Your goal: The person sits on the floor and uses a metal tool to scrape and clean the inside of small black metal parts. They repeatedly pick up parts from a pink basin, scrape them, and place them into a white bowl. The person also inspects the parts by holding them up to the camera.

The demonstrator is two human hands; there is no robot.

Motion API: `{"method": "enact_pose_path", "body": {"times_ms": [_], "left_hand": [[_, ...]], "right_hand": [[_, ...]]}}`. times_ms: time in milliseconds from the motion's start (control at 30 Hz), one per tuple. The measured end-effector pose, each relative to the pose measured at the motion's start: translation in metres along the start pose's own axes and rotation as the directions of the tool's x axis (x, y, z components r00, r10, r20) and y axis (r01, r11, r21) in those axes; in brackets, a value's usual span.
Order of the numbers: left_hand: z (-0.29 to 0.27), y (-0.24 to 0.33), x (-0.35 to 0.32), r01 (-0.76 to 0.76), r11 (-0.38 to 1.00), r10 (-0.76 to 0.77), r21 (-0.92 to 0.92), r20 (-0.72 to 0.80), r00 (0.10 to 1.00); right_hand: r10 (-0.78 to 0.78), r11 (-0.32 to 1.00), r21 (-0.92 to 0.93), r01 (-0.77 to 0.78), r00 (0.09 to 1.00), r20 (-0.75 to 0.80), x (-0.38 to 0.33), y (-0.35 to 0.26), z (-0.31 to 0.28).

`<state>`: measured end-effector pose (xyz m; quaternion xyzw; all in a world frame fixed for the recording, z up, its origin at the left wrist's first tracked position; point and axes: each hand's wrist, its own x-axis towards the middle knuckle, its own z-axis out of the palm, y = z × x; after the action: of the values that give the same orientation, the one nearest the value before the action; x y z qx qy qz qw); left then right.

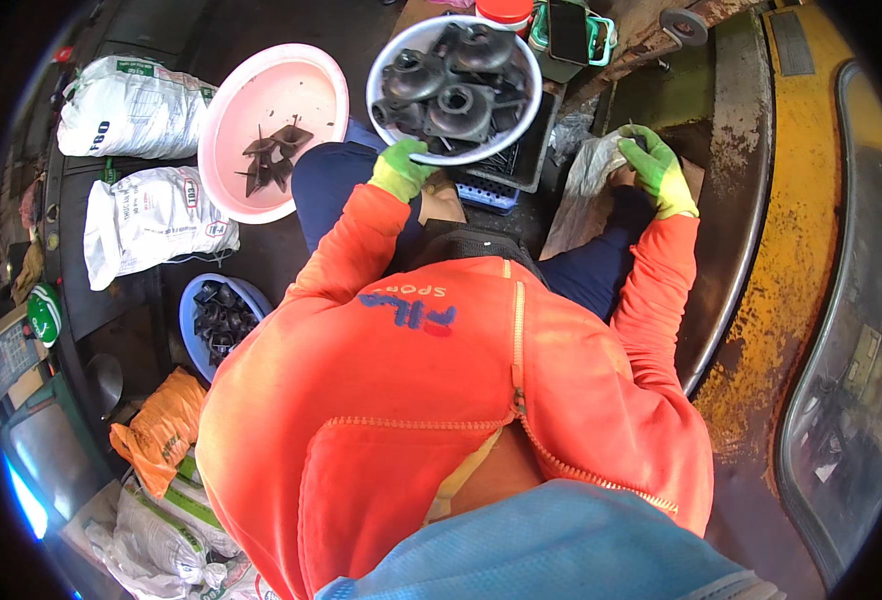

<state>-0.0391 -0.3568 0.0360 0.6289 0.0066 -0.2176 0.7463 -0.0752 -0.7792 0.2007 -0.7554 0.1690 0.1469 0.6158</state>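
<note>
My left hand point(401, 170), in a yellow-green glove, grips the near-left rim of a white basin point(534, 75). Several black moulded parts point(460, 110) with round hubs are heaped in that basin. Over to the right, my gloved right hand point(658, 172) has its fingers closed at the top edge of a crumpled translucent plastic bag point(591, 167). The palm side of this hand is hidden, so anything else in it cannot be made out. Under the white basin, a dark tray point(536, 165) and a blue perforated basket point(488, 198) partly show.
A pink basin point(223, 110) with a few pointed black pieces point(276, 155) stands left. White sacks point(141, 108) lie beyond it. A blue basin point(253, 292) of black parts sits beside my left side. A phone point(567, 32) lies at the top. Yellow rusty machinery point(761, 340) borders the right.
</note>
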Motion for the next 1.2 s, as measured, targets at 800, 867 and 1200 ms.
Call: {"method": "enact_pose_path", "body": {"times_ms": [800,867,1200], "left_hand": [[0.047,-0.055,0.024,0.373,0.921,-0.319,0.111,-0.334,0.887],[0.047,-0.037,0.016,0.188,0.948,-0.106,0.258,-0.299,0.948],[0.012,0.068,0.154,-0.169,0.944,0.257,0.285,-0.306,0.917]], "right_hand": [[0.038,0.767,-0.640,-0.047,0.999,-0.029,0.029,0.026,0.010],[-0.026,0.756,-0.653,0.043,0.999,0.035,0.017,0.013,0.015],[-0.040,0.773,-0.634,-0.006,0.998,-0.057,-0.018,-0.032,0.013]]}}
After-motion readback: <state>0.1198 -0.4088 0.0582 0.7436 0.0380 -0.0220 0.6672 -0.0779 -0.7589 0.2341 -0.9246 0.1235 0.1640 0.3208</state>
